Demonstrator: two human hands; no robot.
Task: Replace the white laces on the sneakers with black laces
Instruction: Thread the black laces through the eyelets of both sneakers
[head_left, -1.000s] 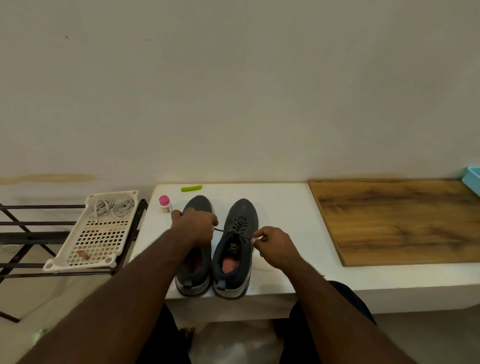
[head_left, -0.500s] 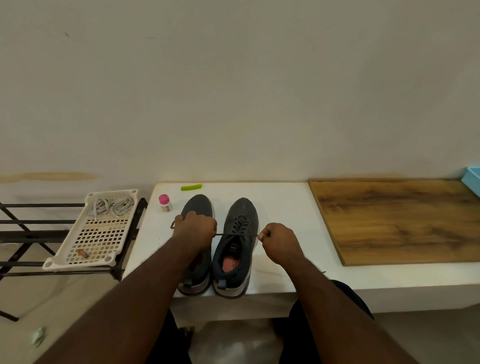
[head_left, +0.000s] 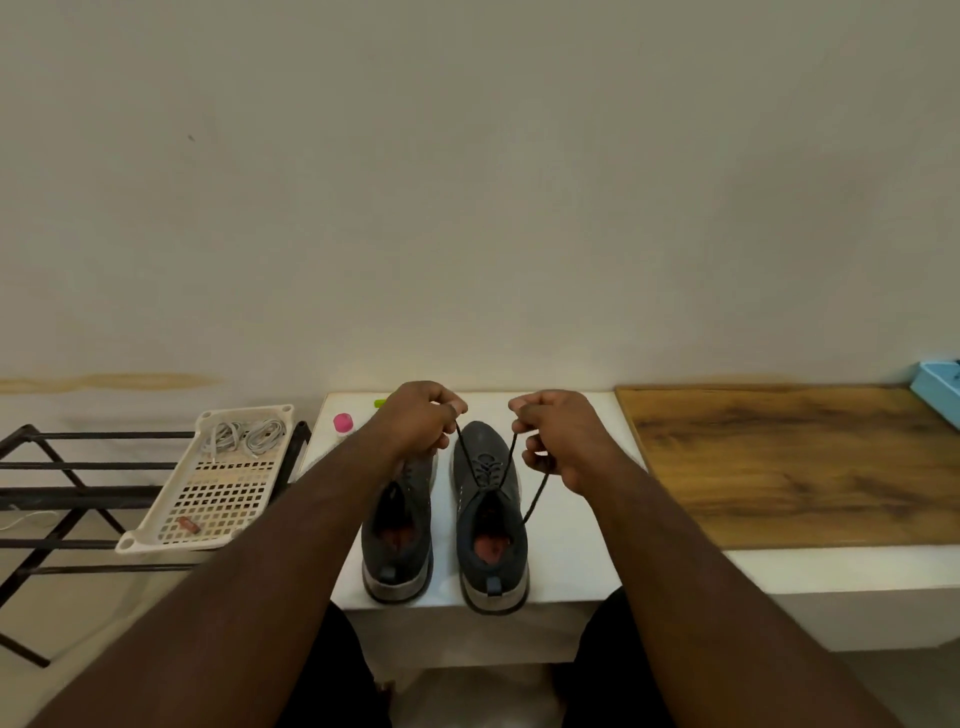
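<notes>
Two dark grey sneakers stand side by side on the white table (head_left: 571, 551), toes toward the wall. The right sneaker (head_left: 488, 519) is laced with a black lace (head_left: 485, 470). My left hand (head_left: 423, 423) pinches one end of that lace above the toe. My right hand (head_left: 558, 434) pinches the other end, whose tail hangs down past the shoe's right side. Both ends are pulled up and apart. My left forearm hides much of the left sneaker (head_left: 397, 540). White laces (head_left: 244, 436) lie coiled in the tray on the left.
A white perforated tray (head_left: 208, 499) rests on a black metal rack (head_left: 62, 493) to the left. A pink-capped bottle (head_left: 343, 423) and a green object (head_left: 381, 402) stand behind the shoes. A wooden board (head_left: 789, 462) covers the table's right part, with a blue box (head_left: 937, 387) at its far corner.
Both hands rose from beside the right sneaker's throat to above its toe, pulling the black lace ends up and forward. The lace went from stretched sideways to a V shape.
</notes>
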